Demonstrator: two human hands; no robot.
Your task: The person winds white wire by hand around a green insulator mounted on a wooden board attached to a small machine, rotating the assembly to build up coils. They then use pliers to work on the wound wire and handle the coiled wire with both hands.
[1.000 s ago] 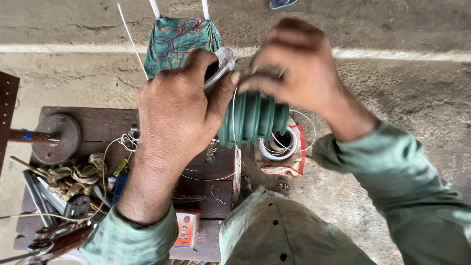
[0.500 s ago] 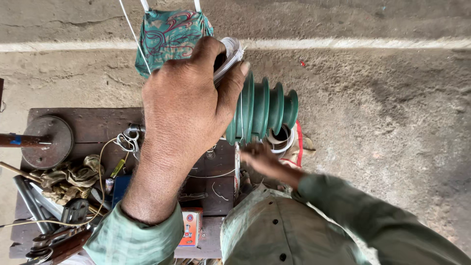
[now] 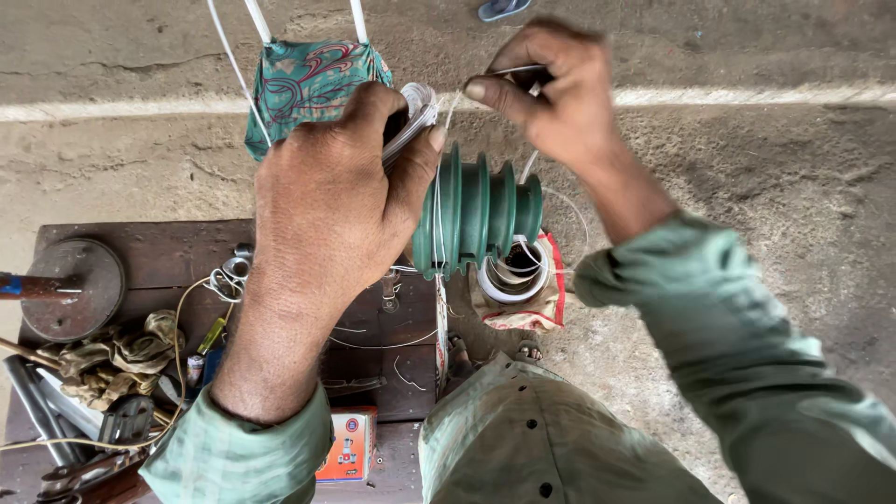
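Now left hand grips ribbed green former; right hand pinches white wire.

A small rectangular orange-and-white box lies on the dark wooden board, by the left sleeve; its label is too small to make out.

A ribbed former sits between the left hand and right hand, above a wire coil.
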